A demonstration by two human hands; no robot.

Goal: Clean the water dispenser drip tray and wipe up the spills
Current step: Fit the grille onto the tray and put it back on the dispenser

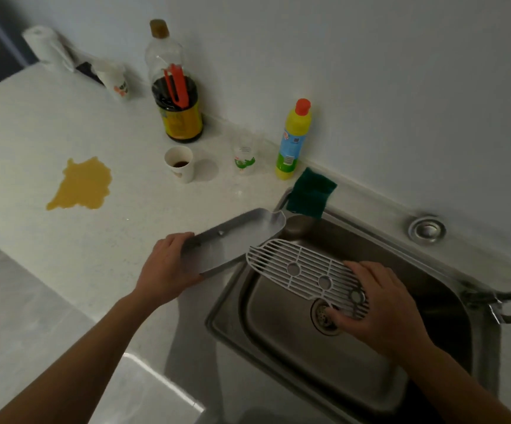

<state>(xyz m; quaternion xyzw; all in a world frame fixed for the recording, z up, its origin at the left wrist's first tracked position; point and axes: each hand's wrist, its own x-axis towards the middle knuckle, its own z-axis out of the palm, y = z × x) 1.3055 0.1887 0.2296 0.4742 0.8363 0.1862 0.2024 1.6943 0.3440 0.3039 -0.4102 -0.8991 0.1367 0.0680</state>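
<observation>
Bench (49,123) of pale speckled stone filled the left of the view, meeting a white wall. A stainless-steel sink (432,261) was sunk into its right end, with a round drain (323,316) in the basin floor and a chrome tap (505,304) at the right edge. On the bench lay a wide yellow-brown spill (84,186), well apart from the sink.

The grey oblong drip tray (236,237) was tilted over the sink's left rim, its far end over the basin. The left hand (170,270) closed its grip on the tray's near end, fingers curled over the rim. The white slotted plastic grate (306,276), apart from the tray, hung over the basin; the right hand (383,304) pinched its right end, fingers on top and thumb beneath.

Against the wall stood a tall clear bottle of dark sauce (176,87) with a red handle, and nearer the sink a yellow dish-soap bottle with an orange cap (294,139). A dark green scouring sponge (311,192) was draped at the sink's back corner, just beside the soap. A white paper-towel roll (44,45) sat at the far left, near a white spray bottle (115,79). A white paper cup (180,163) with dark dregs stood before the sauce bottle, and a small clear plastic cup (244,159) between it and the soap.
</observation>
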